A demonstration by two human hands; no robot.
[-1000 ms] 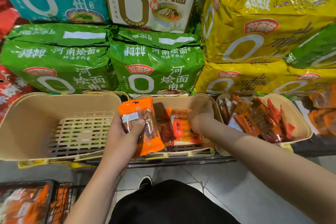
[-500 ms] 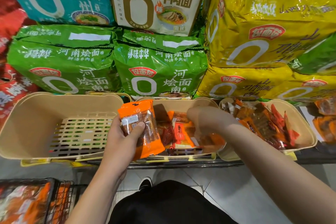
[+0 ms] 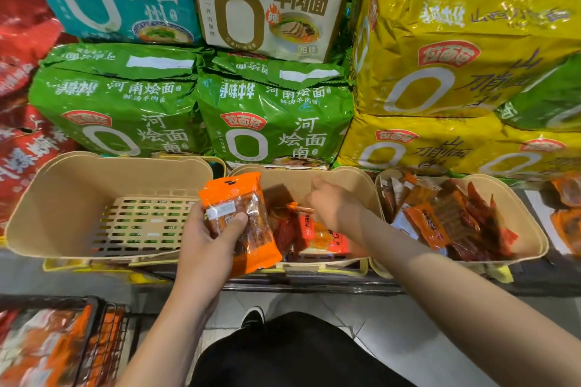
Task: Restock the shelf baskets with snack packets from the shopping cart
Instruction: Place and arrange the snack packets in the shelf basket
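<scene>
snack packet (image 3: 239,220) upright, slightly tilted

Grey tiled floor (image 3: 408,339) below a shelf stacked with big noodle bags (image 3: 273,122).

Left hand (image 3: 207,248) grips orange snack packet (image 3: 242,217) at centre frame. Right hand (image 3: 333,207), fingers curled, inside middle basket (image 3: 352,176) over loose packets (image 3: 317,236). Bare basket (image 3: 63,198) at 9 o'clock; shopping cart (image 3: 103,342) at 7 o'clock.

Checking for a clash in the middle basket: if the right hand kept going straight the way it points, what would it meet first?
The right hand reaches down into the middle basket, toward its left. It would probably first meet the red and orange packets lying there; depth is unclear.
</scene>
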